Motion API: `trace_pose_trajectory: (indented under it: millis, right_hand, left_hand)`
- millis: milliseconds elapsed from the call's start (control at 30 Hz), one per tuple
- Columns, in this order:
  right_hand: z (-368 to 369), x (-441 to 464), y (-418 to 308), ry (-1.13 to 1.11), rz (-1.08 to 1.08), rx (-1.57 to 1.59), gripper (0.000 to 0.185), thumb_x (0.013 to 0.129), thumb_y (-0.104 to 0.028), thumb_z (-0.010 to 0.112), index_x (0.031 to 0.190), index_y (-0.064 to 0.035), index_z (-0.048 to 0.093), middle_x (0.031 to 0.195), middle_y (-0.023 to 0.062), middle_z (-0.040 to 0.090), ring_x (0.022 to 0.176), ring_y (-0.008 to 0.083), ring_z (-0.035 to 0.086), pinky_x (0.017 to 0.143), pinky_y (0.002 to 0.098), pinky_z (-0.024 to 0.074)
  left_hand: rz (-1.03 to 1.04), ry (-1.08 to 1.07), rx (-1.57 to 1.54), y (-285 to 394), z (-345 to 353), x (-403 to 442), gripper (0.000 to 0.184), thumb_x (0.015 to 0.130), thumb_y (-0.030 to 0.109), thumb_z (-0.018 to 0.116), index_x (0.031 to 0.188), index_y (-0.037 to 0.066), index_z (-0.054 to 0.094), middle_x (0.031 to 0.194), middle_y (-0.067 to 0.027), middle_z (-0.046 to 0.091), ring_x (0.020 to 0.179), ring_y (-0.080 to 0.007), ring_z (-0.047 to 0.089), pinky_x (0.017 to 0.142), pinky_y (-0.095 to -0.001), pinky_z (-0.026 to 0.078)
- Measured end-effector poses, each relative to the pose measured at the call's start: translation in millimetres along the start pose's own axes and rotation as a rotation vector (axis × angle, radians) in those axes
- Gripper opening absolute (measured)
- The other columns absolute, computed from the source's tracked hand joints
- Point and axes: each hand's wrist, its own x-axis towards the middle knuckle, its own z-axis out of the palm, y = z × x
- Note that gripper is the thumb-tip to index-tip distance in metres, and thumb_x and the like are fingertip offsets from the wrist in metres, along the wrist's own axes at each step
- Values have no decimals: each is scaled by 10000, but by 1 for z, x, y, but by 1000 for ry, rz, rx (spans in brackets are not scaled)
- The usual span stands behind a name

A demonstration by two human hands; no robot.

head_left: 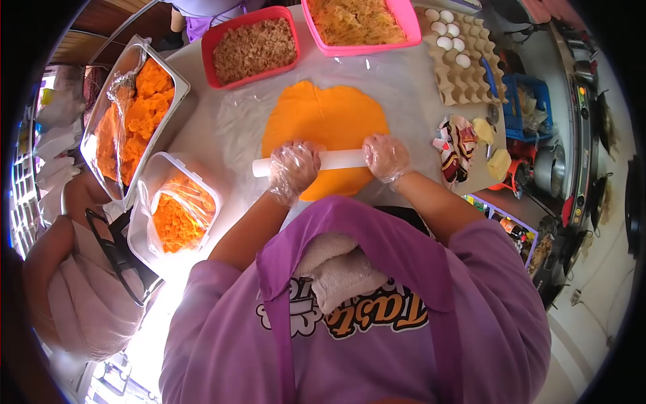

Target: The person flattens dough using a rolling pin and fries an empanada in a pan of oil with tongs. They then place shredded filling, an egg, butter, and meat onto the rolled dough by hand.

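Note:
A flat, roughly round sheet of orange dough [323, 118] lies on the plastic-covered table. Across its lower part rests a white rolling pin [342, 159]. Both hands wear clear plastic gloves. My left hand [294, 165] is wrapped over the pin near its left end, which sticks out past the fingers. At the other end, my right hand [387, 158] grips the pin, covering its tip. Some dough shows below the pin, between my forearms.
Left stand a metal tray [183, 91] and a plastic tub [214, 195] of orange dough. Behind are a red container [208, 60] of crumbly brown filling and a pink one [412, 34] of shreds. Right are an egg tray [464, 84] and a wrapper [457, 148]. A person [87, 289] is at left.

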Motion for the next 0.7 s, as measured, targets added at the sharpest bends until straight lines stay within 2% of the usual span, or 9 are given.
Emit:
trace_pose_trajectory:
  millis: [167, 267, 333, 467, 700]
  right_hand:
    - [2, 6, 0, 24, -8, -20, 80, 784, -173, 542, 782, -99, 573, 766, 102, 582, 746, 295, 586, 666, 429, 464]
    - [1, 15, 0, 49, 101, -74, 76, 783, -174, 542, 803, -107, 574, 779, 94, 583, 748, 293, 586, 667, 429, 462]
    - [1, 24, 4, 72, 50, -111, 65, 772, -175, 549, 804, -120, 567, 777, 82, 576, 735, 289, 587, 657, 427, 464]
    - [1, 32, 11, 88, -20, -109, 49, 771, -172, 555, 793, -129, 559, 759, 71, 565, 728, 279, 587, 646, 422, 466]
    - [-6, 55, 16, 59, -34, -229, 70, 767, -183, 575, 816, -135, 558, 803, 54, 566, 775, 241, 588, 649, 391, 481]
  left_hand:
    - [39, -13, -17, -10, -1, 15, 147, 800, 217, 544, 769, 77, 578, 777, -115, 593, 723, -296, 589, 643, -434, 467]
    - [68, 34, 45, -15, 2, 26, 140, 804, 220, 542, 789, 84, 573, 768, -110, 584, 732, -290, 584, 637, -436, 456]
    - [43, 125, 62, -16, 3, 28, 129, 808, 221, 539, 819, 96, 566, 771, -95, 577, 747, -287, 579, 640, -438, 446]
    - [2, 79, 44, -17, 4, 31, 125, 809, 221, 540, 834, 100, 558, 785, -89, 576, 767, -284, 577, 651, -439, 445]
    - [4, 148, 27, -25, 9, 46, 112, 802, 213, 548, 806, 101, 544, 781, -89, 564, 757, -278, 573, 647, -427, 455]
